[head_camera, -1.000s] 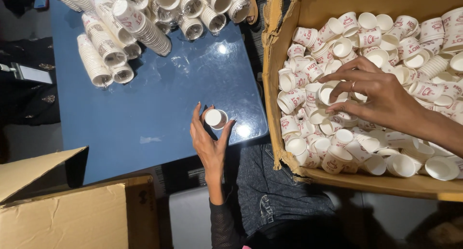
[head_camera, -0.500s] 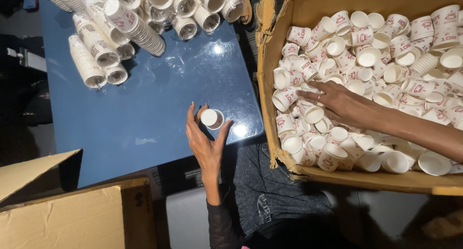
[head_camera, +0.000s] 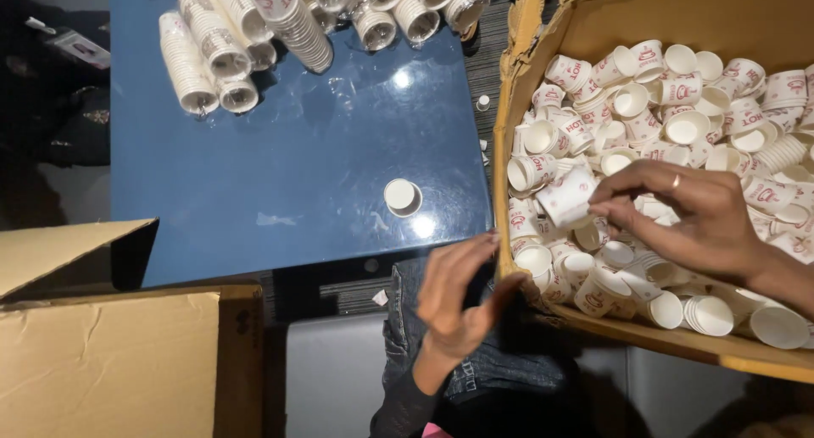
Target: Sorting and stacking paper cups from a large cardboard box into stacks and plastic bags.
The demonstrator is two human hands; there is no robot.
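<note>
Our right hand (head_camera: 704, 222) pinched a small white paper cup (head_camera: 566, 197) lying sideways inside the big cardboard box (head_camera: 543, 31); our left hand (head_camera: 458, 298), fingers spread and empty, hovered just left of the box.

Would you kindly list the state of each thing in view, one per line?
Left hand: empty, fingers curled, at the table edge.
Right hand: pinching a paper cup over the box.
Single cup: standing alone on the blue table.
Large cardboard box: open, full of loose cups.
Stacked cups: nested, lying in rows.
Second cardboard box: flaps partly open.
</note>
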